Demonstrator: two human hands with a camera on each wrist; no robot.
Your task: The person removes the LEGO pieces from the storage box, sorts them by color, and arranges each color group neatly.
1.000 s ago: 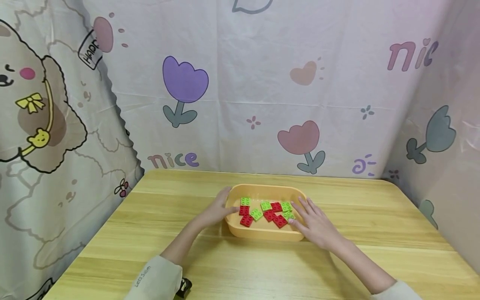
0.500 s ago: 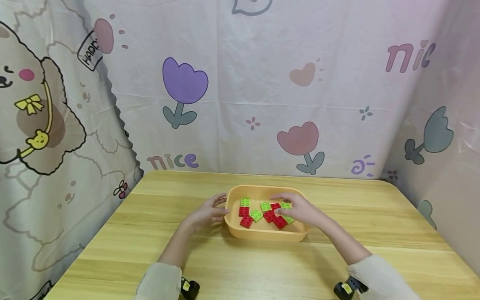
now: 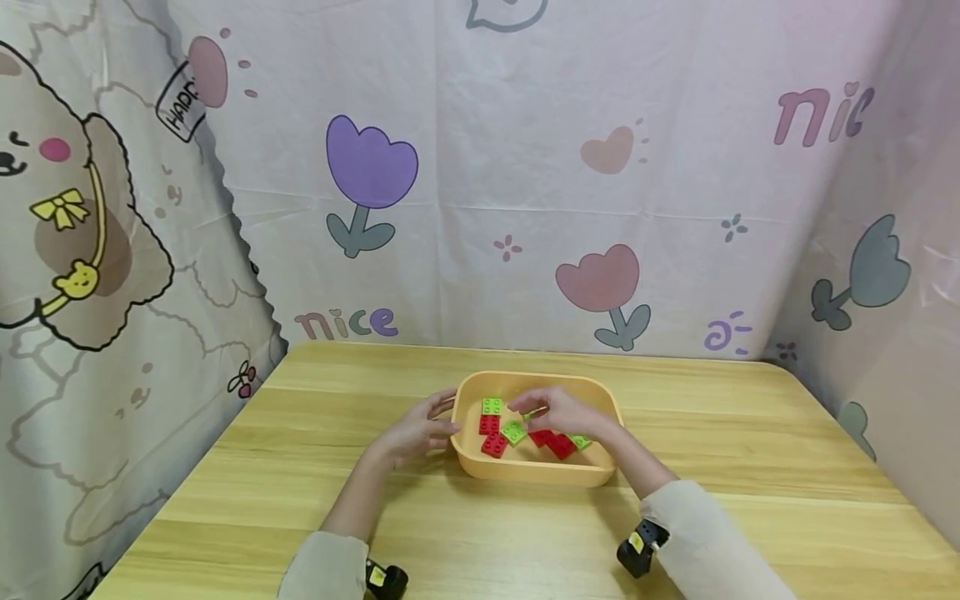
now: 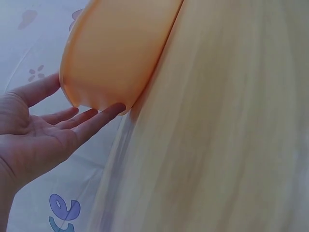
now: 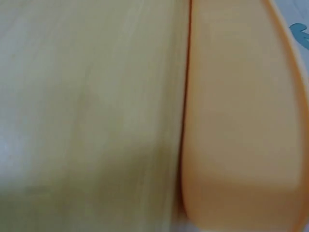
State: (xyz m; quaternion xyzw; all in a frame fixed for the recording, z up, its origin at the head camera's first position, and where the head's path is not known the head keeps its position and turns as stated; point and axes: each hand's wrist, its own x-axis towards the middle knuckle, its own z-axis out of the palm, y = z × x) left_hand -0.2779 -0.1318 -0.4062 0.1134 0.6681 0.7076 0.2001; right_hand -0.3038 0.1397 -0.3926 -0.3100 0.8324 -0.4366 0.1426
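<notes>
An orange-yellow plastic tray (image 3: 532, 472) holds several red and green toy building bricks, each with studs on top. My left hand (image 3: 416, 431) is at the tray's left end; in the left wrist view its nearly straight fingers (image 4: 96, 123) and thumb touch the end wall. Inside the tray, my right hand (image 3: 566, 414) reaches low over the middle bricks, thumb and fingers apart with a green brick partly showing between them. It hides some bricks on the right. To its left lie a green brick (image 3: 513, 432) and a red brick (image 3: 494, 445).
The tray stands on a light wooden table (image 3: 480, 533). Behind the table hangs a printed cloth (image 3: 487, 167). Each wrist wears a small black camera, such as the right one (image 3: 640, 546). The right wrist view shows the tray's outer wall (image 5: 241, 121).
My right hand has left the tray's right rim and moved left over the bricks. My left hand has drawn its thumb back from inside the tray to the outer end.
</notes>
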